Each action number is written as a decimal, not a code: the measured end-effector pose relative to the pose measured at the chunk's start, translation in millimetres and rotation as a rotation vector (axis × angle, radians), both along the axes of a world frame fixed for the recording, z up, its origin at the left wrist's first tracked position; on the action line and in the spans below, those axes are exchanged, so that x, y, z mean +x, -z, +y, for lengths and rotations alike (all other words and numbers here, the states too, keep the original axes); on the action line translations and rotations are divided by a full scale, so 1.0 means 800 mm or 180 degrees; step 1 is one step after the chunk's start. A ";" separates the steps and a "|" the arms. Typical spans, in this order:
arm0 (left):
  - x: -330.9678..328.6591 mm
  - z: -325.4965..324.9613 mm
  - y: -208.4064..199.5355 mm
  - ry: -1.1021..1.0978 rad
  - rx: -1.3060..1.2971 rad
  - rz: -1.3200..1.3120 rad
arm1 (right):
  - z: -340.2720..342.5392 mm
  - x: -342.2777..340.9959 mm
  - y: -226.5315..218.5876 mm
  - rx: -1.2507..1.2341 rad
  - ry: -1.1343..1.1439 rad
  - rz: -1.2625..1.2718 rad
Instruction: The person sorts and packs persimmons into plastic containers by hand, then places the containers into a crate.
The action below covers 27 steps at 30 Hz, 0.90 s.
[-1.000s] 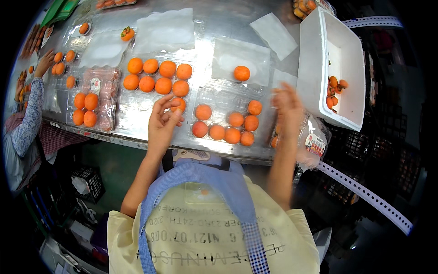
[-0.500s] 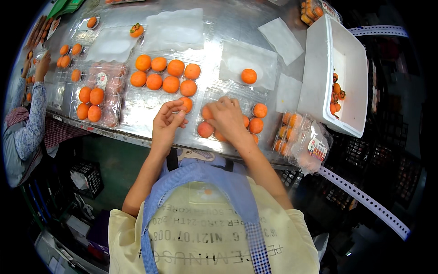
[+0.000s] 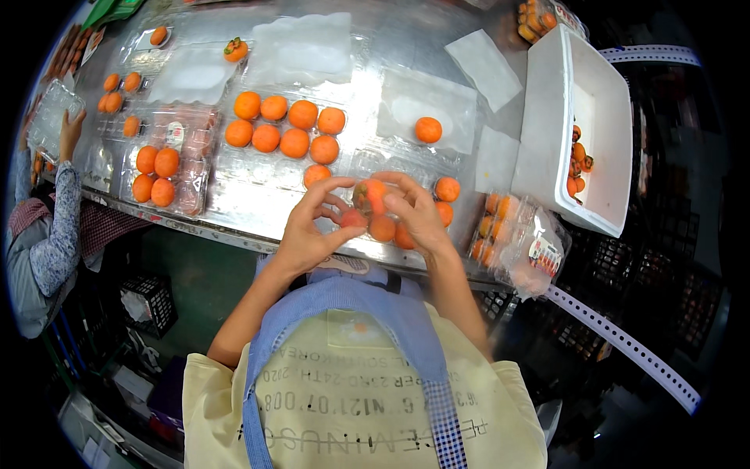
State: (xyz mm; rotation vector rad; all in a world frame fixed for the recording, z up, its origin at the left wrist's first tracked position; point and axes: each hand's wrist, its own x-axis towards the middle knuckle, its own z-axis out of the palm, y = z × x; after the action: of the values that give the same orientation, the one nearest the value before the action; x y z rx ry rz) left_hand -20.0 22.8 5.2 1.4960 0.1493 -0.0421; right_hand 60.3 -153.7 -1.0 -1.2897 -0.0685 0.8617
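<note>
In my right hand [image 3: 418,213] is an orange persimmon [image 3: 369,195], held by the fingers and thumb above a clear plastic tray [image 3: 375,166]. Beside it, my left hand [image 3: 314,228] curves open, its fingers apart and its thumb close to a reddish persimmon [image 3: 353,219]. More persimmons [image 3: 381,228] sit in the tray under my hands, partly hidden by them. Just left, another clear tray [image 3: 226,168] carries two rows of persimmons [image 3: 294,144], with a single persimmon [image 3: 316,176] nearest my left fingers.
A white foam box [image 3: 543,117] with some persimmons stands at right, beside a filled clear pack [image 3: 519,246]. White sheets [image 3: 484,70] and a lone persimmon [image 3: 427,130] lie beyond my hands. At far left a co-worker's hand [image 3: 72,133] holds a clear plastic container [image 3: 55,117].
My right hand has lifted a persimmon out of the tray. My left hand has moved right, toward it. The co-worker now holds up a clear container.
</note>
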 end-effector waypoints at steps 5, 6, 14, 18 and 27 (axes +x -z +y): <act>0.004 -0.006 -0.003 0.0129 0.0357 -0.0336 | 0.006 -0.017 0.003 0.0211 0.0173 0.0160; 0.004 -0.005 -0.003 0.0146 0.0361 -0.0328 | 0.006 -0.017 0.002 0.0217 0.0173 0.0162; -0.006 0.004 0.020 -0.0279 -0.1369 0.0739 | 0.008 -0.013 -0.013 -0.0571 -0.0223 -0.2144; -0.004 0.006 0.015 0.0007 -0.1340 0.0912 | 0.021 -0.020 -0.018 -0.0748 -0.0174 -0.2654; -0.007 0.015 0.021 -0.0417 -0.1322 0.1012 | -0.081 0.030 -0.014 -0.1522 0.1439 -0.1644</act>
State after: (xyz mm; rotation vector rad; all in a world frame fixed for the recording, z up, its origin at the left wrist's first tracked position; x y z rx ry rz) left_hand -25.8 35.2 -11.5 1.0544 0.4665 -0.1945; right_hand 84.6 -218.3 10.1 -1.8630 0.0253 0.1393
